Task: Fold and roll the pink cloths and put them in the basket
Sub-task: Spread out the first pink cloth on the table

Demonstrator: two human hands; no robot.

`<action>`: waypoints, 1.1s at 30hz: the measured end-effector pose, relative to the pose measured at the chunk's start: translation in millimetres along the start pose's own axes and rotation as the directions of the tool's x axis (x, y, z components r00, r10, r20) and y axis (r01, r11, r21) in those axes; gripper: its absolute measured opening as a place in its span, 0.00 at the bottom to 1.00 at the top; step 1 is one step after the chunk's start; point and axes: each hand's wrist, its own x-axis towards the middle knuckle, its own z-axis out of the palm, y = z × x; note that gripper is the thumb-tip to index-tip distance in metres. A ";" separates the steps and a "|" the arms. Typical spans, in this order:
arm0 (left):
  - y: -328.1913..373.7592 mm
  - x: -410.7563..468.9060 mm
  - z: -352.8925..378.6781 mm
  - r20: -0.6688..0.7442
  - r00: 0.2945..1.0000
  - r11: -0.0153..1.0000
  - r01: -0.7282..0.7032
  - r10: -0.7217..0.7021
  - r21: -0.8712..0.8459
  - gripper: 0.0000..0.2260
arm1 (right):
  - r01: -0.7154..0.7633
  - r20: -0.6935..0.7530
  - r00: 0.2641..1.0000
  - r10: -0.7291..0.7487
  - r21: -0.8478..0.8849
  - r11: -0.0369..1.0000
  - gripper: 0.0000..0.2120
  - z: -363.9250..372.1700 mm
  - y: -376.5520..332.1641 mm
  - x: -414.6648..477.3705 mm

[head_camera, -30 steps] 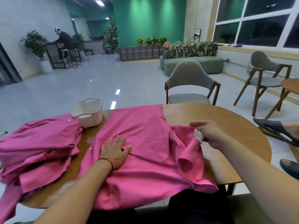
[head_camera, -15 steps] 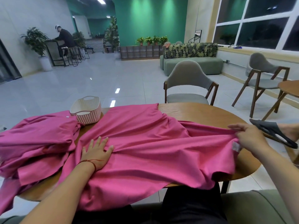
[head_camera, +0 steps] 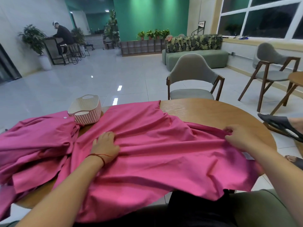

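Observation:
A large pink cloth lies spread over the round wooden table, and its near edge hangs off towards me. My left hand rests on its left part with fingers curled into the fabric, so folds bunch up around it. Near the table's right rim, my right hand pinches the cloth's right edge and holds it stretched. A heap of other pink cloths lies at the left. The white and pink basket stands at the table's far left edge.
A grey chair stands behind the table. Another chair and a second table are at the right. Another person's sandalled foot reaches in close to the table's right rim.
My right hand pulled the folded-over right part of the cloth out to the right and stretched it flat. My left hand slid left, and its flat fingers curled into the fabric.

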 end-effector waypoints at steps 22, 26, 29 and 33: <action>120.1 207.9 39.9 0.046 0.989 0.957 -0.125 0.142 -0.263 0.29 | 0.206 0.326 0.900 -0.289 0.267 0.942 0.04 72.8 -167.3 108.6; 104.6 223.2 59.6 0.061 0.990 0.984 -0.116 0.125 -0.134 0.26 | 0.233 0.317 0.887 -0.336 0.321 0.918 0.05 75.0 -155.6 118.6; 96.8 230.1 65.5 0.075 0.988 0.987 -0.131 0.138 -0.097 0.26 | 0.258 0.213 0.916 -0.340 0.338 0.905 0.07 72.0 -145.5 126.3; 85.1 235.8 66.9 0.092 0.987 0.990 -0.122 0.129 -0.077 0.27 | 0.230 0.046 0.962 -0.268 0.388 0.893 0.08 72.7 -133.3 136.7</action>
